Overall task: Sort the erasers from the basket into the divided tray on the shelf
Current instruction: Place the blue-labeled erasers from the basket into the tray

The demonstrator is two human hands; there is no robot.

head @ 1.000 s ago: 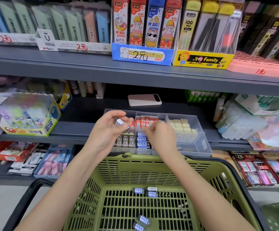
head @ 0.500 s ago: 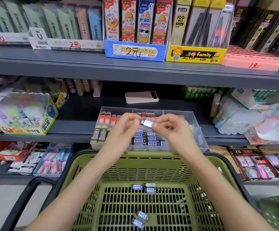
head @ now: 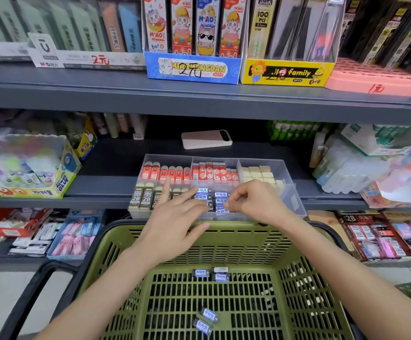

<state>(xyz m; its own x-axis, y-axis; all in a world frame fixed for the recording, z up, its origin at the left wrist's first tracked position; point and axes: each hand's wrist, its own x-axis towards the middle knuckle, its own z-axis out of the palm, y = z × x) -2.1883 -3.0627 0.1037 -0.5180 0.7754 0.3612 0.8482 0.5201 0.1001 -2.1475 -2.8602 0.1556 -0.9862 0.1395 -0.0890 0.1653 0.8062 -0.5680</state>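
both hands over the clear plastic divided tray (head: 295, 200) on the grey metal shelf (head: 96, 187).
the left hand (head: 175, 224) hovers flat over the tray's front edge, fingers spread wide, holding nothing. the right hand (head: 256, 204) curls its fingers down onto the blue-and-white sleeved erasers (head: 220, 194) in the front middle compartment; whether they pinch one cannot be told. five more lie in the olive-green slotted plastic basket (head: 297, 290) below, three near its far wall, two nearer.
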